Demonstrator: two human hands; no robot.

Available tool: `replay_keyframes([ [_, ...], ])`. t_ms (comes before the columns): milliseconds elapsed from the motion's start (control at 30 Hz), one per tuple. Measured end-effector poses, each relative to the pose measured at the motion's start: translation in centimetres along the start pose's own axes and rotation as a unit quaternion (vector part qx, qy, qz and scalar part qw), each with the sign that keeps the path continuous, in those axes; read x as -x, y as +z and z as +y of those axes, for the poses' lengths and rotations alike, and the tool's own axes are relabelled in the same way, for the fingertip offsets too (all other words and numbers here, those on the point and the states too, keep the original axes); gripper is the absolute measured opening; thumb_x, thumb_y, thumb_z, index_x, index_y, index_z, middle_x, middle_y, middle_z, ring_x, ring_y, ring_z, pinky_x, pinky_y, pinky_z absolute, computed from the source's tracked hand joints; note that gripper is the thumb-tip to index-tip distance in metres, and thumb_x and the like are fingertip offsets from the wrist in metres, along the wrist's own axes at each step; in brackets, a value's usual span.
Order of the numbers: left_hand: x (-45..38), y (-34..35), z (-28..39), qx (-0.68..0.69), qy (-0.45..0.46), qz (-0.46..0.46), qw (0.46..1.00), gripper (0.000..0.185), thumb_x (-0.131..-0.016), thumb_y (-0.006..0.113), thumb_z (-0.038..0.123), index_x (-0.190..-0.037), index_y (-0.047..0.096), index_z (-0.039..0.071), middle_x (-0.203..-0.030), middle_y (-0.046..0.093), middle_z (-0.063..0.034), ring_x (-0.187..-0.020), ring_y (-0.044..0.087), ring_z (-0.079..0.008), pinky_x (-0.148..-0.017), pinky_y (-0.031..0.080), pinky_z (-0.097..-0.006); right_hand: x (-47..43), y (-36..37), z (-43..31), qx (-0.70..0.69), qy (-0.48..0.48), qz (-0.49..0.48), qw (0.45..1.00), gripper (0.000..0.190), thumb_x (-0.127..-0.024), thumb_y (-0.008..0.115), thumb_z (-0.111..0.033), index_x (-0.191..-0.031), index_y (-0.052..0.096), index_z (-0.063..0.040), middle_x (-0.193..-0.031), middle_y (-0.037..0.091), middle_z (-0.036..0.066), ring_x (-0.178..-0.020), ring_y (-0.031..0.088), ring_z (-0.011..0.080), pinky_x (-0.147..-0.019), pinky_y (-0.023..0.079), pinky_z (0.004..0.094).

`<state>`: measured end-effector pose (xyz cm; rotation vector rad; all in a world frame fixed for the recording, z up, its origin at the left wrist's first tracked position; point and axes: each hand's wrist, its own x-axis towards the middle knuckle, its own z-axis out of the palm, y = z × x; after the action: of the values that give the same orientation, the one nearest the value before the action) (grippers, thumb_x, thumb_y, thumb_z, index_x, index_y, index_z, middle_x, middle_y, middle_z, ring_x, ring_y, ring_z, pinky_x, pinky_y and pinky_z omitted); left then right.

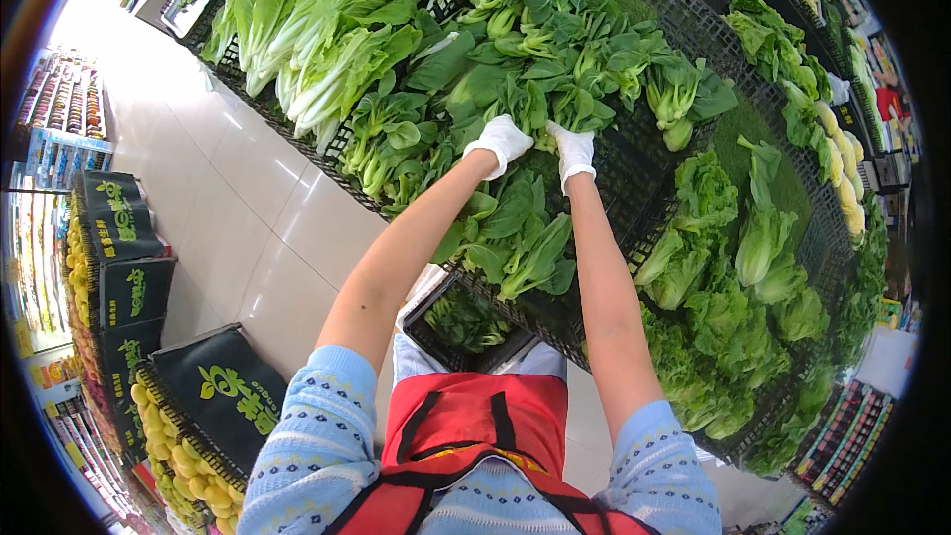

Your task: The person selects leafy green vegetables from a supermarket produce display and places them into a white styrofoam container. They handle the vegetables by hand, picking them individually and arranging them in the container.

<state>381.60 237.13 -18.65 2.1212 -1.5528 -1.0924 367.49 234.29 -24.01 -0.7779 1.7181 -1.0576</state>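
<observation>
White gloves cover both hands. My left hand (499,145) is closed around the base of a green bok choy (526,104); its fingers are partly hidden by leaves. Just to its right, my right hand (575,151) grips the stem end of another bok choy (583,105), leaves pointing away from me. Around them, a black plastic crate (631,163) holds a heap of bok choy (594,37). More bok choy (520,223) lies on the near side, below my wrists.
Long pale-stemmed leafy greens (319,37) fill the crate to the left. Leaf lettuce (713,312) lies on the right. Below the display edge, a black bin (464,319) holds more greens. Yellow fruit (193,468) stands in bins across the tiled floor (245,215).
</observation>
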Motion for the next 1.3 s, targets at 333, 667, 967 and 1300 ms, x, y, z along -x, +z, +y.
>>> replay_keyframes([
  [333, -0.7, 2.6, -0.2, 0.166, -0.016, 0.036, 0.985, 0.053, -0.077, 0.069, 0.027, -0.115, 0.057, -0.008, -0.113, 0.064, -0.0276, -0.108, 0.061, -0.0381, -0.091, 0.049, -0.0368, -0.8, -2.3, -0.1, -0.144, 0.05, -0.164, 0.975, 0.048, -0.08, 0.078, -0.018, -0.121, 0.054, -0.012, -0.106, 0.065, 0.001, -0.088, 0.063, 0.015, -0.07, 0.051, 0.0321],
  [667, -2.4, 3.3, -0.6, 0.319, -0.053, -0.071, 0.943, 0.042, -0.086, 0.065, 0.033, -0.113, 0.055, 0.003, -0.095, 0.064, -0.0061, -0.082, 0.059, -0.0147, -0.074, 0.047, -0.0308, -1.0, -4.9, -1.2, -0.18, 0.111, -0.231, 0.95, 0.029, -0.085, 0.072, -0.028, -0.106, 0.065, -0.009, -0.097, 0.068, 0.003, -0.086, 0.064, 0.0169, -0.085, 0.051, 0.0364],
  [967, 6.9, 0.1, 4.2, 0.187, 0.131, -0.086, 0.97, 0.066, -0.085, 0.064, 0.032, -0.131, 0.043, -0.01, -0.117, 0.063, -0.0227, -0.103, 0.063, -0.0268, -0.09, 0.048, -0.0351, 8.2, -12.1, -4.5, -0.214, 0.028, -0.154, 0.964, 0.03, -0.085, 0.07, -0.016, -0.109, 0.061, 0.001, -0.097, 0.068, 0.007, -0.082, 0.065, 0.0154, -0.07, 0.053, 0.0309],
  [1300, 22.8, 7.0, -3.5, -0.078, 0.186, -0.051, 0.978, 0.046, -0.079, 0.069, 0.031, -0.104, 0.053, -0.004, -0.103, 0.058, -0.0246, -0.094, 0.059, -0.0397, -0.082, 0.049, -0.0473, 25.9, -16.3, 8.3, -0.169, 0.102, -0.058, 0.979, 0.056, -0.085, 0.066, -0.002, -0.136, 0.043, -0.001, -0.117, 0.061, 0.006, -0.095, 0.061, 0.0146, -0.078, 0.05, 0.0263],
])
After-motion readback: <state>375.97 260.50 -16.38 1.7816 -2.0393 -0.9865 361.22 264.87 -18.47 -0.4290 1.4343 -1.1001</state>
